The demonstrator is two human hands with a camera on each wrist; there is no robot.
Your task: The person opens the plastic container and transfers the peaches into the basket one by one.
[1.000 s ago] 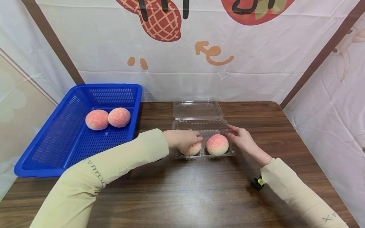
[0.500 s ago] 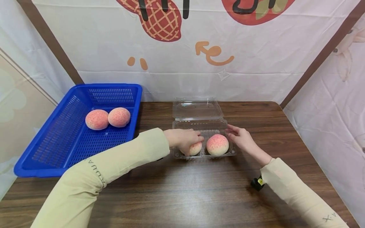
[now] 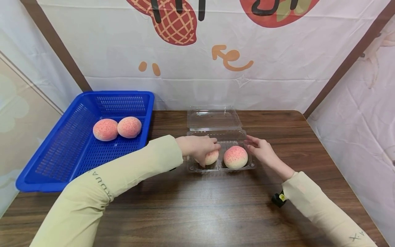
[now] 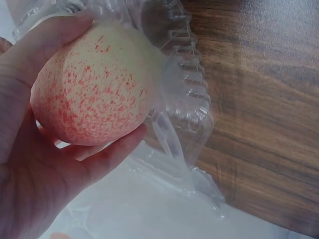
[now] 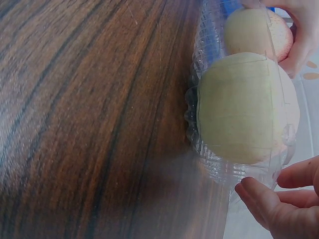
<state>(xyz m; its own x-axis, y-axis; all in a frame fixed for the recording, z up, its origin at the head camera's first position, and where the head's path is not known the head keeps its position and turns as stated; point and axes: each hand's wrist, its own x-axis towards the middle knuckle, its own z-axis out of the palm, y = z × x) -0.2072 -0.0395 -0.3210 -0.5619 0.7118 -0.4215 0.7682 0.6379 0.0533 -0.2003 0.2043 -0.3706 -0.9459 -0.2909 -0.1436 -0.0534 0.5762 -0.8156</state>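
Observation:
A clear plastic clamshell box (image 3: 220, 167) lies with its lid (image 3: 213, 118) folded back. My left hand (image 3: 200, 147) grips a pink-speckled peach (image 4: 97, 84) in the box's left half, fingers and thumb curled round its sides. In the left wrist view the box's ribbed wall shows just beyond that fruit. A second peach (image 3: 236, 157) sits in the right half, seen through the clear wall in the right wrist view. My right hand (image 3: 261, 150) is at the right end of the box, its thumb and fingertips pinching the rim.
At the left stands a blue perforated basket (image 3: 149, 120) with two more peaches, one peach (image 3: 105, 129) touching the other peach (image 3: 129, 127). Everything rests on a dark wooden table (image 3: 197, 209). A printed white cloth (image 3: 191, 89) hangs behind the table.
My left hand has risen slightly, and the peach in its grip sits a little higher. The right hand and the box have stayed in place.

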